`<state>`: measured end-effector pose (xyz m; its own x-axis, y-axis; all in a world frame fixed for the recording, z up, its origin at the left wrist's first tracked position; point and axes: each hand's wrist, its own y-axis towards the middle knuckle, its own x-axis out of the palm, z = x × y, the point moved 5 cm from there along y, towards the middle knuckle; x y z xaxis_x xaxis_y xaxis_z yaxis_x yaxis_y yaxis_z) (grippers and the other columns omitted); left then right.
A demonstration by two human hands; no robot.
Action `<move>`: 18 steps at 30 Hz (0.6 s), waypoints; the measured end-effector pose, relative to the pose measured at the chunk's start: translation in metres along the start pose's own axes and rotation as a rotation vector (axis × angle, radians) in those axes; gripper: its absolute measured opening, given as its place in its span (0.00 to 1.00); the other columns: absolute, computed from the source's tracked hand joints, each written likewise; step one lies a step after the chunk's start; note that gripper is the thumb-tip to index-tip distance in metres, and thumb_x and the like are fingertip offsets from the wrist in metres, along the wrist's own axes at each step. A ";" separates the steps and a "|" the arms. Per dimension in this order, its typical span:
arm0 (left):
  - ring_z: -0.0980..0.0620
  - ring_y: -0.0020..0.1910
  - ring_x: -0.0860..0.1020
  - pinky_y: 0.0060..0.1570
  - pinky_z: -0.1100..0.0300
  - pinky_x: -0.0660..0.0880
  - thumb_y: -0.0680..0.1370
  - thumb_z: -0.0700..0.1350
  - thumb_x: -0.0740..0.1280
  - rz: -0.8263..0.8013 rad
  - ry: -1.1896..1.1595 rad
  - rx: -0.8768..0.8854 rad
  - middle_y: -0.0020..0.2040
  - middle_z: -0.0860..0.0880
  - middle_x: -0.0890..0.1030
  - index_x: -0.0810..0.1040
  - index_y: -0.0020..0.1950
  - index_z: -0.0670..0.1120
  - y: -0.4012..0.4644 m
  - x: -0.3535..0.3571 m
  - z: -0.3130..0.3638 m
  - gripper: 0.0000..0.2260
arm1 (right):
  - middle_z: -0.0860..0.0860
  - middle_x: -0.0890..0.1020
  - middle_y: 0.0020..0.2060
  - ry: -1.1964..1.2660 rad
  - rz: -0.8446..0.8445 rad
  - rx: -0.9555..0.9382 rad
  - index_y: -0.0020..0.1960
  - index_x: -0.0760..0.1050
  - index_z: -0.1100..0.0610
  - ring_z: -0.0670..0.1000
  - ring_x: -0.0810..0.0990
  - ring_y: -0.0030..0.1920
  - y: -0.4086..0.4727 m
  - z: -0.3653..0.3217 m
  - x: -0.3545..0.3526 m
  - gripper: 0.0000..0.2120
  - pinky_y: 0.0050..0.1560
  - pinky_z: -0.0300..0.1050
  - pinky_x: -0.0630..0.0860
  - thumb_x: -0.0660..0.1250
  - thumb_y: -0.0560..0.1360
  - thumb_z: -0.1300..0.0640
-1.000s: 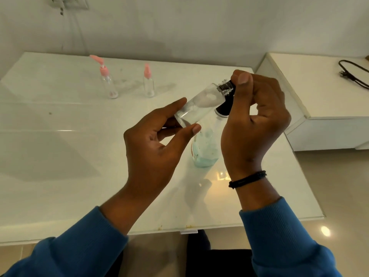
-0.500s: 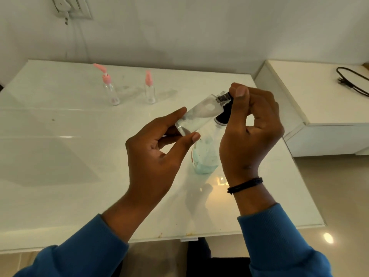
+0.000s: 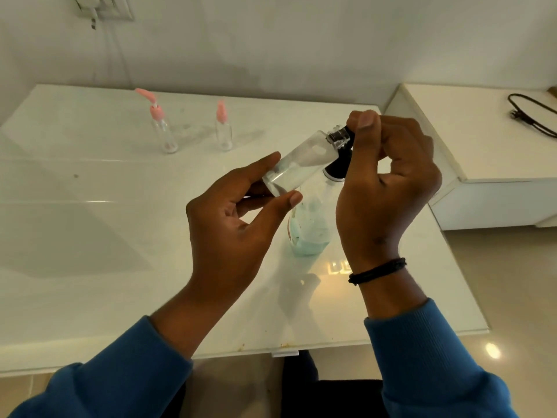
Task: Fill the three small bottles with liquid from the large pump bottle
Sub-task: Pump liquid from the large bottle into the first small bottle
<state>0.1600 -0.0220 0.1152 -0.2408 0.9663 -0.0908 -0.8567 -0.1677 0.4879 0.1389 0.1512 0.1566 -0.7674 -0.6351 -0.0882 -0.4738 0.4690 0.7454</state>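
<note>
My left hand (image 3: 238, 224) holds the small clear plastic bottle (image 3: 297, 165) by its base end, thumb tip and fingertips closed on it, the palm turned up and open toward me; the bottle lies tilted, its base low toward my left grip and its neck raised toward my right. My right hand (image 3: 388, 182) is closed at the bottle's neck, thumb and curled fingers pinched on the dark cap fitting (image 3: 342, 137) there; whether the cap is seated or loose I cannot tell. A black braided wristband (image 3: 378, 270) circles my right wrist; both forearms wear blue knit sleeves (image 3: 428, 357).

Directly beneath and behind the two grips stands the large clear pump bottle with pale blue-green liquid (image 3: 307, 233), upright on the glossy white surface (image 3: 90, 236); its dark pump head shows just below my right fingers; the liquid fills only its lower part.

Well beyond my left grip, at the far side of the surface, stand two small clear bottles; the one with a pink pump dispenser (image 3: 162, 131) is further left, the one with a pink spray top (image 3: 223, 128) nearer my grip; both are upright, apart from each other, and look empty.

Beyond my right grip a low white cabinet (image 3: 482, 152) carries a black cable (image 3: 530, 114).
</note>
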 end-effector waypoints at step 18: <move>0.56 0.54 0.84 0.53 0.65 0.80 0.74 0.44 0.77 0.009 -0.015 -0.015 0.57 0.56 0.83 0.79 0.65 0.47 0.001 -0.001 0.000 0.20 | 0.46 0.84 0.42 0.005 -0.015 0.021 0.46 0.83 0.53 0.53 0.78 0.43 -0.005 0.002 0.002 0.09 0.42 0.63 0.73 0.66 0.82 0.56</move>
<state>0.1598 -0.0232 0.1157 -0.2423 0.9674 -0.0733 -0.8612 -0.1796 0.4755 0.1391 0.1490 0.1520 -0.7580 -0.6452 -0.0956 -0.4943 0.4726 0.7296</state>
